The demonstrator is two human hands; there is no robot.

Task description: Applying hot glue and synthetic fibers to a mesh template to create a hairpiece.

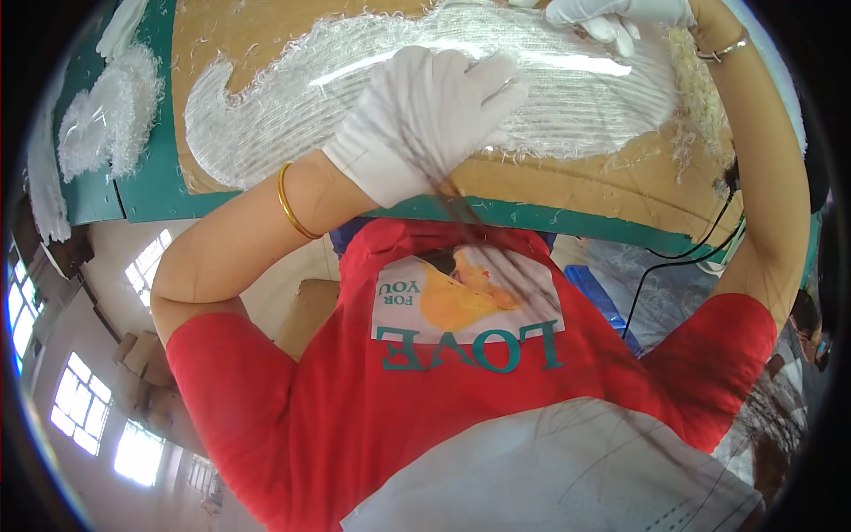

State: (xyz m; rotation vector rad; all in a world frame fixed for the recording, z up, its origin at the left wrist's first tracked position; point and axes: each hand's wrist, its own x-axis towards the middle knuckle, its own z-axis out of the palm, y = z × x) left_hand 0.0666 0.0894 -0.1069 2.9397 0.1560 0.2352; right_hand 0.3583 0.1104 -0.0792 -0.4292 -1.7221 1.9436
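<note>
A long, curved piece of shiny white fibrous material (pixel 292 115) with ribbed rows and frayed edges lies on a brown cardboard sheet (pixel 620 191). My left hand (pixel 417 115), in a white glove, rests palm down on the middle of this piece with its fingers stretched out. Close to the far right edge of the piece, my right hand (pixel 616 19), also gloved in white, has its fingers bent inward. Whatever it may pinch is too small or hidden to name. A small white bit shows at the top rim beside it.
Under the cardboard is a green table (pixel 160 197). White fibrous clumps (pixel 115 115) lie on its left side. Loose pale fibres (pixel 700 89) gather by the right edge. A black cable (pixel 683 260) hangs off the front right, near a blue object (pixel 603 301) below.
</note>
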